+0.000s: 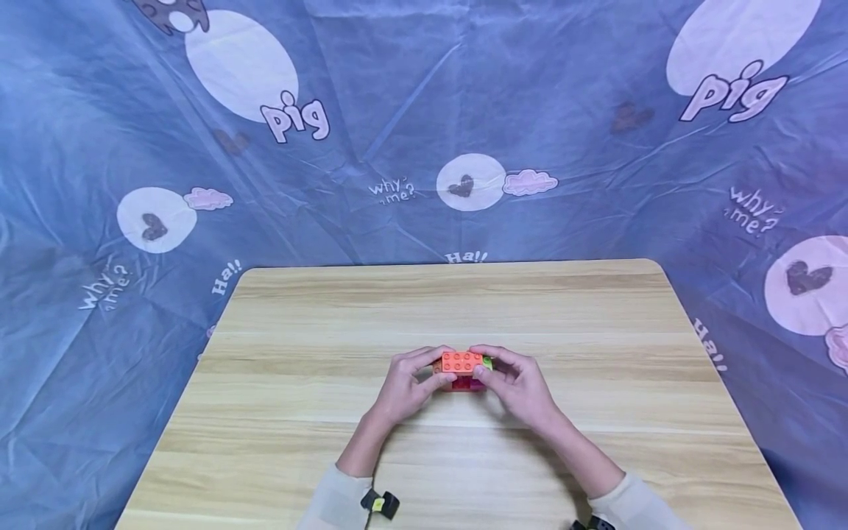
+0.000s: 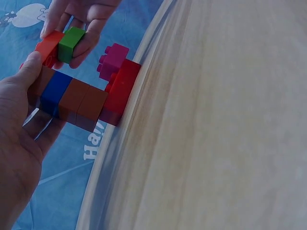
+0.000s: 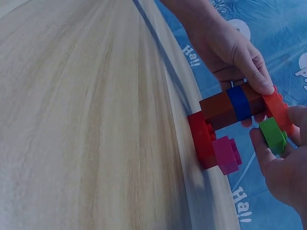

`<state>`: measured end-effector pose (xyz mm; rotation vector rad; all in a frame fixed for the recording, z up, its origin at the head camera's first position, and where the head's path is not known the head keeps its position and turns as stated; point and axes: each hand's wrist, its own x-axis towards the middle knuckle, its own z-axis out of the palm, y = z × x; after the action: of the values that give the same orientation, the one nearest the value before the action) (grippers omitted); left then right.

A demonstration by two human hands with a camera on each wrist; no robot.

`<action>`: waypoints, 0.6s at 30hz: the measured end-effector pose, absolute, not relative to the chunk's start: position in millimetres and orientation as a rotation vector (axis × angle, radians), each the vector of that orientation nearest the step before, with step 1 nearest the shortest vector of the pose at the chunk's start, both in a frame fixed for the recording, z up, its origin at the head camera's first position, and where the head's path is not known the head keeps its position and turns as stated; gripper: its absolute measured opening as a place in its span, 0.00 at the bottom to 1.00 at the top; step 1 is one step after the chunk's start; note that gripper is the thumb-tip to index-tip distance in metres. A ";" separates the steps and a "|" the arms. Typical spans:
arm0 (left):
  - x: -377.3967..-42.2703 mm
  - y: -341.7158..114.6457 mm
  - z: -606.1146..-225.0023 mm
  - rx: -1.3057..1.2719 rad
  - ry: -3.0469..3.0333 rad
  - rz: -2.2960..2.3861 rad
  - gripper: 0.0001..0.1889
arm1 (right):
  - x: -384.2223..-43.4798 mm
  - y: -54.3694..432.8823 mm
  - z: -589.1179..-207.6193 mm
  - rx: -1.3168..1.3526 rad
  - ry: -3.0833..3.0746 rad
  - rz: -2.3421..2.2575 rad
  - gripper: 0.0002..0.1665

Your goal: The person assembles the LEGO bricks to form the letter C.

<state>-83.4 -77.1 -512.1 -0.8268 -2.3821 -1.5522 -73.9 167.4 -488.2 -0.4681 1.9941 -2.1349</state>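
A red brick (image 3: 202, 141) rests on the table, with a pink brick (image 3: 226, 154) on one end. From its other end rises a column of brown bricks (image 2: 91, 106) with a blue brick (image 2: 56, 92) among them. An orange brick (image 1: 461, 361) lies across the column's top. Below its right end is a green brick (image 2: 71, 44), a gap separating it from the pink one. My left hand (image 1: 409, 384) grips the column's upper part, thumb at the orange brick. My right hand (image 1: 523, 384) pinches the orange brick's right end, fingers also around the green brick.
The light wooden table (image 1: 298, 383) extends around both hands. Behind it and at the sides hangs a blue printed cloth (image 1: 397, 88). Black wrist straps (image 1: 380, 503) sit over the pale sleeves (image 1: 334, 500).
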 end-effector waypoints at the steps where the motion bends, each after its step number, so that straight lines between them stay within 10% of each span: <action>1: -83.1 -77.2 -512.0 -0.823 -2.385 -1.554 0.22 | -74.0 167.2 -488.0 -0.465 1.994 -2.135 0.22; 18: -93.5 -84.5 -501.6 -0.951 -2.487 -1.435 0.32 | -88.1 182.4 -512.5 -1.228 2.443 -1.921 0.39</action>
<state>-93.5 -84.5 -501.6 -0.9509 -2.4868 -1.4352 -88.1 182.4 -512.5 -1.2276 2.4427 -1.9211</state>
